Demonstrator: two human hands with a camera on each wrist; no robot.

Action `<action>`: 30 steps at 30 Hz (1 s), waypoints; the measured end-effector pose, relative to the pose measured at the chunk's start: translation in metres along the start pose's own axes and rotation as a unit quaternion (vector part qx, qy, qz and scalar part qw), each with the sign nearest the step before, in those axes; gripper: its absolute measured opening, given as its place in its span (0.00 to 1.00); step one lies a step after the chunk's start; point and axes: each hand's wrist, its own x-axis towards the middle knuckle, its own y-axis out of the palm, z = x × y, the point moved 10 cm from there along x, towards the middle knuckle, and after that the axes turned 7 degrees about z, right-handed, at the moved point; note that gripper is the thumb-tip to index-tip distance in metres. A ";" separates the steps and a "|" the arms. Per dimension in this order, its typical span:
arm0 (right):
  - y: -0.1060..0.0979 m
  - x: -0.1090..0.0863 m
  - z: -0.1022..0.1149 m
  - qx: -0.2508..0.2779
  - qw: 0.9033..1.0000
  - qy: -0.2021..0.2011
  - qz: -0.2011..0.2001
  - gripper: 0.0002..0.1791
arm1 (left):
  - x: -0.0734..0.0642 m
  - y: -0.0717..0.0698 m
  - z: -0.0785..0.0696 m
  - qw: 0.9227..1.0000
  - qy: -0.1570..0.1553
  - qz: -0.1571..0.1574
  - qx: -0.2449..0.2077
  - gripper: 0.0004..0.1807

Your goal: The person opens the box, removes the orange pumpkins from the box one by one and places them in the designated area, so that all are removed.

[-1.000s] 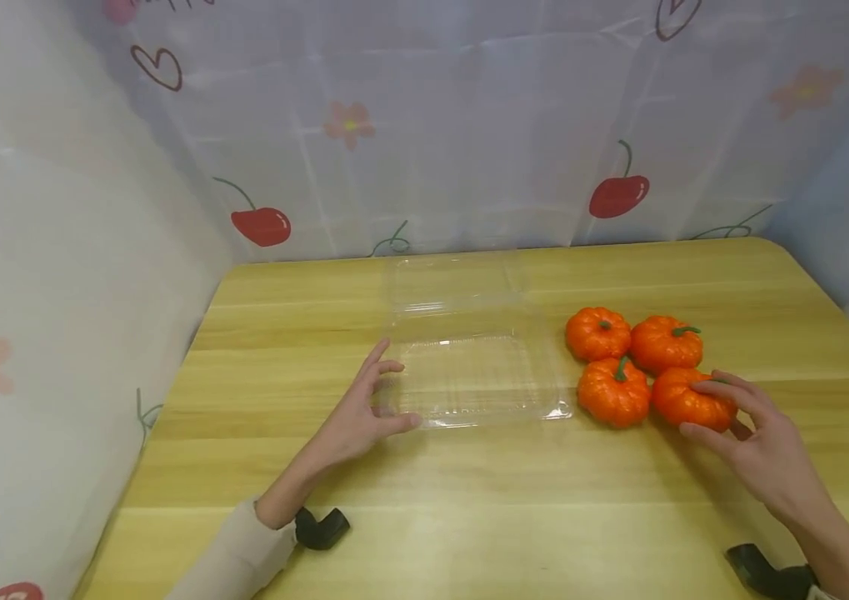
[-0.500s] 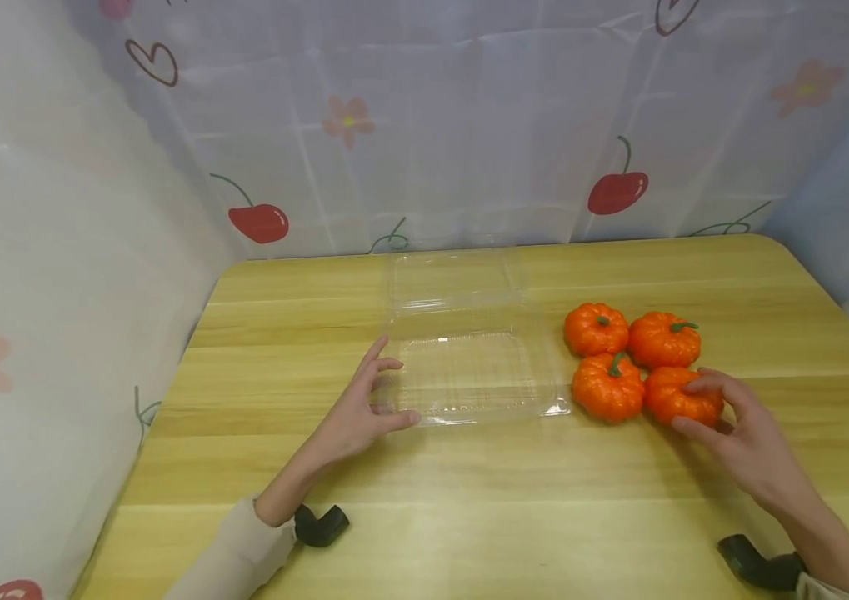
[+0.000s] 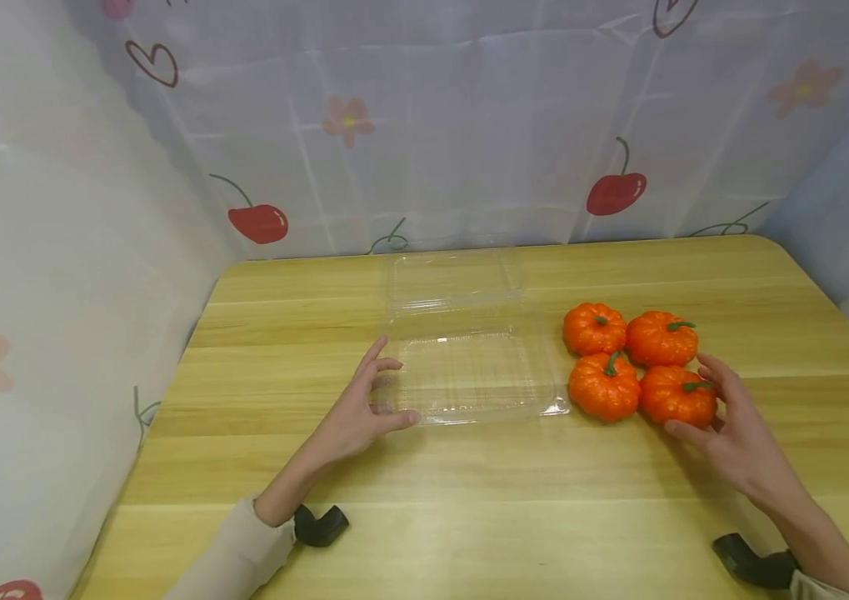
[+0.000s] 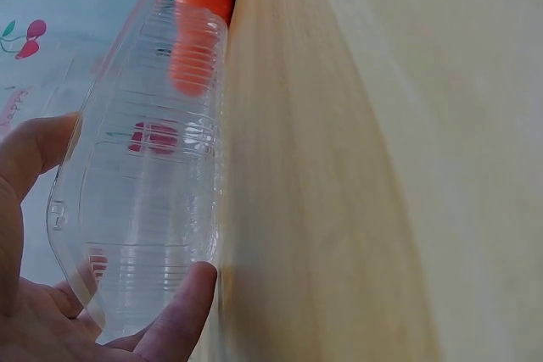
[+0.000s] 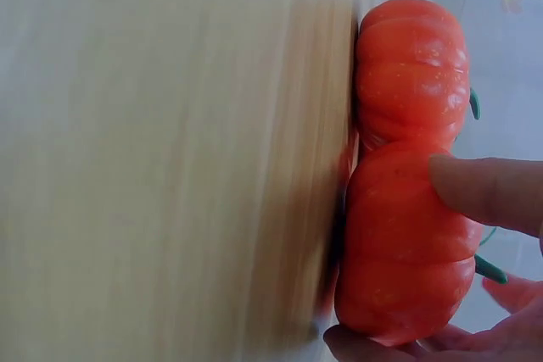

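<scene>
A clear plastic clamshell box (image 3: 472, 419) lies with its lid folded back on the wooden table. My left hand (image 3: 355, 412) holds its near left corner. In the left wrist view the thumb (image 4: 182, 315) lies along the box's side and another finger (image 4: 42, 146) bends to the rim. Several orange toy pumpkins with green stems sit right of the box. My right hand (image 3: 742, 437) grips the near right pumpkin (image 3: 677, 396) from its right side. In the right wrist view, fingers cup that pumpkin (image 5: 411, 252), which touches another pumpkin (image 5: 413, 74).
The other pumpkins are the far left one (image 3: 593, 328), the far right one (image 3: 661, 337) and the near left one (image 3: 604, 388). Behind the table (image 3: 469, 517) hangs a patterned curtain (image 3: 469, 150). Dark wrist mounts (image 3: 322, 526) sit under the wrists.
My right hand has moved slightly left with its pumpkin, which now sits closer against the others. Its fingers have slid from the top to the right side. The left hand has stayed put.
</scene>
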 end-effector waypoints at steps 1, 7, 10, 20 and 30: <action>0.001 0.000 -0.001 0.002 1.000 0.004 0.005 0.49 | 0.000 0.000 0.000 1.000 0.000 0.000 0.000 0.39; 0.006 0.001 -0.004 0.006 0.999 0.025 0.023 0.46 | 0.000 0.001 -0.001 1.000 -0.001 0.002 0.000 0.39; 0.005 0.000 -0.004 0.005 0.999 0.026 0.018 0.46 | 0.001 0.001 -0.002 1.000 0.000 0.002 -0.001 0.39; 0.000 -0.003 0.000 0.019 1.000 0.021 0.005 0.43 | 0.001 0.003 -0.003 1.000 0.000 0.007 -0.005 0.40; -0.033 0.024 0.069 -0.069 0.995 -0.077 -0.005 0.31 | -0.001 -0.004 -0.006 1.000 0.020 0.004 0.024 0.53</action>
